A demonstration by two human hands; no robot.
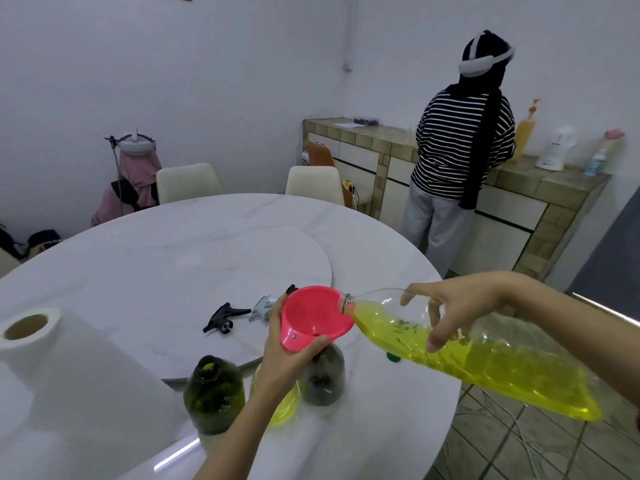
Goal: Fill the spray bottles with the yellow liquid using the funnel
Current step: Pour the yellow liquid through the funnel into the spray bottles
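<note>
Two of the three spray bottles on the white marble table (138, 265) already hold yellow liquid, while the pink plastic funnel (313, 318), clamped in the left grip (287, 351), is seated in the grey smoked bottle (323, 379) below, and the tilted clear bottle of yellow liquid (467, 355), clasped by the right grip (457, 306), is brought to its rim.

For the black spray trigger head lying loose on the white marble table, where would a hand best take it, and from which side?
Pinch the black spray trigger head across its narrow middle body, coming straight down from above. It lies flat on the white marble table with open space around it; the grey trigger head lies apart to its right.
</note>
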